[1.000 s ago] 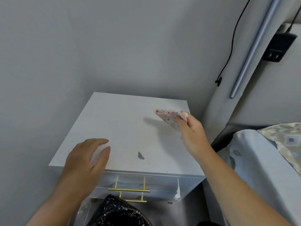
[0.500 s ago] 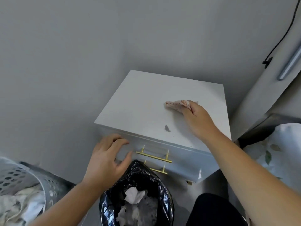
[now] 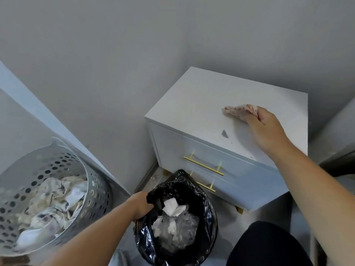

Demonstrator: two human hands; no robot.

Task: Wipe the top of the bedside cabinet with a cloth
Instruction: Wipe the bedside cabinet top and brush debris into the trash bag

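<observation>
Left hand (image 3: 141, 205) now (seemingly) on bin bag (image 3: 209, 214)

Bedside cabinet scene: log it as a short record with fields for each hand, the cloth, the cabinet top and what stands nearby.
right hand: on the cabinet top, gripping the cloth
cloth: spotted, bunched, lying on the top toward its back right
cabinet top: white, with a small dark grey speck near the front edge, left of the right hand
left hand: low, gripping the rim of the bin bag
bin bag: black, open, crumpled tissue inside, in front of the drawers
laundry basket: perforated, holds fabric, far left
</observation>
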